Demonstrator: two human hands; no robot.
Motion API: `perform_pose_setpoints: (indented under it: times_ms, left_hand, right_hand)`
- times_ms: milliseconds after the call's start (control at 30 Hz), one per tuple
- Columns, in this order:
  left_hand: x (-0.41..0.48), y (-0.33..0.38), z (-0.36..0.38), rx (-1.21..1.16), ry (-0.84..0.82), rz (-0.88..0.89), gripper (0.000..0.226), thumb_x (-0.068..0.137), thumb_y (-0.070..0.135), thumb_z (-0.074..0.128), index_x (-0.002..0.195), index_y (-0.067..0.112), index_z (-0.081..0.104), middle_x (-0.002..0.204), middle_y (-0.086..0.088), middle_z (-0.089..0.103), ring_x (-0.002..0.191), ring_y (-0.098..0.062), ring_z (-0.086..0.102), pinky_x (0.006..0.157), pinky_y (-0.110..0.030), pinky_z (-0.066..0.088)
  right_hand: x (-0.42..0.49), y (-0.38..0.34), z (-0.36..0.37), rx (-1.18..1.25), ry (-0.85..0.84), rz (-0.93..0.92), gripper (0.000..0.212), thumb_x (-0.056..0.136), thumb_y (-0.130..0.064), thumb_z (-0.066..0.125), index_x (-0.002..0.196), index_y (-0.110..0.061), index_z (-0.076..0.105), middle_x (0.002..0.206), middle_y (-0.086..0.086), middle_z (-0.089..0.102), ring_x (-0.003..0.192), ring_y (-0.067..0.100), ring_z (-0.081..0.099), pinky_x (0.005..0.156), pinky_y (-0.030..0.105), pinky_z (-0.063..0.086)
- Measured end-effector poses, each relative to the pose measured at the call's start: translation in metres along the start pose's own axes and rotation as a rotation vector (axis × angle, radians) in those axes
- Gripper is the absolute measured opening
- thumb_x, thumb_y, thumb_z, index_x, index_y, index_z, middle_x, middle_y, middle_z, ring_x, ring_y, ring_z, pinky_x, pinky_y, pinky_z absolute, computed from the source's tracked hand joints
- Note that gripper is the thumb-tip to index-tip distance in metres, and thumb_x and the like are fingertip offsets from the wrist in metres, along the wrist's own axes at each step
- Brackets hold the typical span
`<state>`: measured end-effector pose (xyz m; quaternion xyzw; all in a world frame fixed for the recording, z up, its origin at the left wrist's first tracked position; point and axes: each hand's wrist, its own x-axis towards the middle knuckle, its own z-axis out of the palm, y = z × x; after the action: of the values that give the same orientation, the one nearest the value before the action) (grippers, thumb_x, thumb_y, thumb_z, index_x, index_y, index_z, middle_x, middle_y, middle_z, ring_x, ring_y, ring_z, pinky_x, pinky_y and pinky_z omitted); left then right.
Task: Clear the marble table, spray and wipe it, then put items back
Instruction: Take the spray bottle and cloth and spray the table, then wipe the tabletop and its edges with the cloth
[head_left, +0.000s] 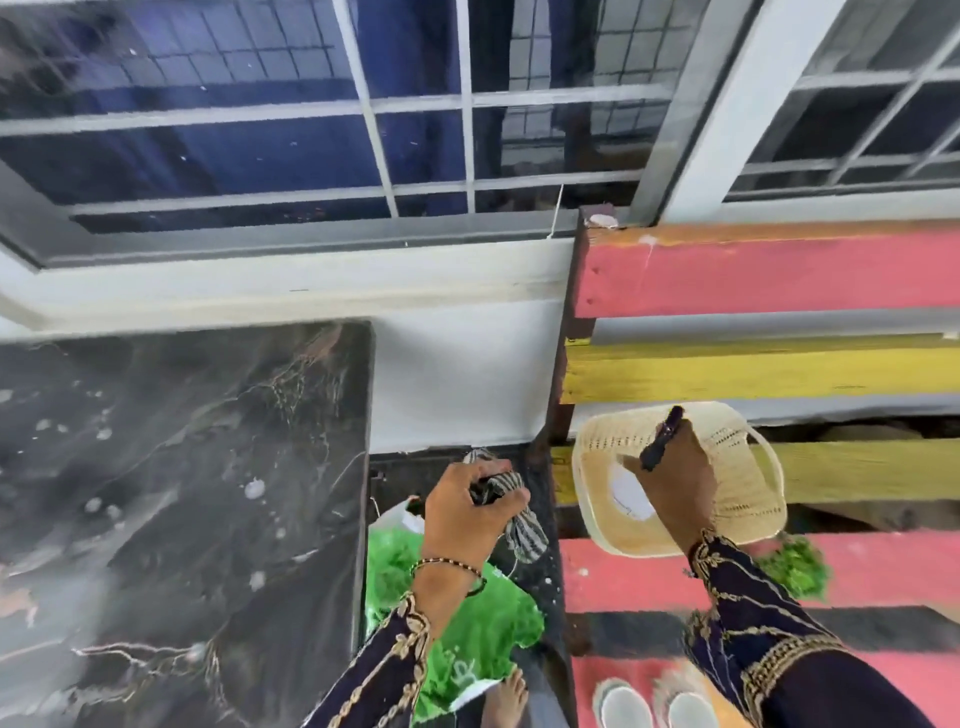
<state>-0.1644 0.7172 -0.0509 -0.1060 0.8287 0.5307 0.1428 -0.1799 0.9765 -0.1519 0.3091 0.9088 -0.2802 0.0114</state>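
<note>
The dark marble table (171, 483) fills the left of the view, its top spotted with white droplets. Just off its right edge, my left hand (467, 512) is closed on a crumpled striped cloth (522, 525). To the right, my right hand (675, 483) holds a dark pen-like object (662, 439) over a cream woven basket (748, 493) that rests on the painted bench. A white round thing lies inside the basket.
A slatted bench (779, 374) painted pink and yellow stands on the right. A green plastic bag (467, 639) lies on the floor between table and bench. Green shreds (797, 564) and two white cups (654, 706) sit on the bench. A barred window is behind.
</note>
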Motion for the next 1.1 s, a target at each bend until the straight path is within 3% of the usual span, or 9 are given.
perform_pose_setpoints:
  times_ms: [233,467,633,767,867,967,1100]
  left_hand:
    - [0.017,-0.012,0.015,0.085,-0.047,-0.005,0.029,0.073,0.025,0.079,0.100,0.029,0.071,0.104,0.012,0.064,0.091,0.011,0.057,0.073,0.005,0.039]
    - [0.011,-0.011,0.013,0.073,-0.077,-0.002,0.030,0.073,0.026,0.080,0.101,0.028,0.070,0.104,0.014,0.064,0.093,0.012,0.056,0.080,0.001,0.042]
    - [-0.002,-0.007,-0.001,0.042,-0.070,0.023,0.029,0.073,0.026,0.079,0.101,0.025,0.072,0.105,0.010,0.065,0.087,0.016,0.053,0.071,0.008,0.034]
    - [-0.018,-0.006,-0.026,-0.017,-0.053,0.041,0.030,0.072,0.029,0.080,0.101,0.026,0.072,0.106,0.007,0.067,0.093,0.003,0.060,0.077,0.000,0.041]
    - [-0.035,-0.009,-0.055,-0.110,-0.024,0.039,0.030,0.071,0.030,0.081,0.100,0.027,0.072,0.103,0.007,0.068,0.091,0.001,0.062,0.078,-0.006,0.046]
    - [-0.061,-0.020,-0.101,-0.189,0.006,0.069,0.030,0.071,0.033,0.081,0.099,0.027,0.073,0.100,0.010,0.067,0.090,0.004,0.062,0.082,-0.010,0.048]
    - [-0.096,-0.044,-0.164,-0.312,0.105,0.066,0.028,0.072,0.044,0.077,0.096,0.031,0.074,0.101,0.009,0.070,0.093,-0.005,0.067,0.087,-0.035,0.057]
  right_hand:
    - [-0.006,0.027,0.047,0.185,0.011,0.156,0.078,0.064,-0.006,0.093,0.125,0.009,0.045,0.110,0.026,0.064,0.098,0.042,0.066,0.083,0.042,0.052]
    - [-0.016,0.029,0.029,0.116,0.054,0.101,0.074,0.071,-0.004,0.089,0.129,0.009,0.043,0.121,0.030,0.064,0.103,0.044,0.068,0.076,0.034,0.048]
    - [-0.048,0.010,0.015,0.054,0.093,0.104,0.076,0.071,-0.014,0.090,0.130,0.002,0.043,0.126,0.023,0.055,0.108,0.043,0.059,0.084,0.047,0.050]
    - [-0.090,-0.031,0.012,0.091,0.089,-0.033,0.064,0.079,-0.023,0.084,0.127,-0.006,0.046,0.123,0.014,0.053,0.093,0.033,0.066,0.067,0.034,0.048]
    - [-0.127,-0.075,0.012,0.172,0.022,-0.147,0.059,0.082,-0.032,0.082,0.127,-0.009,0.051,0.128,0.008,0.054,0.093,0.026,0.069,0.070,0.032,0.048]
    - [-0.183,-0.130,0.013,0.306,-0.022,-0.281,0.055,0.080,-0.046,0.081,0.121,-0.022,0.053,0.117,-0.003,0.060,0.088,0.015,0.070,0.077,0.038,0.056]
    - [-0.266,-0.191,0.010,0.457,-0.139,-0.458,0.031,0.085,-0.029,0.081,0.109,-0.029,0.061,0.092,-0.020,0.070,0.085,-0.003,0.069,0.073,0.011,0.050]
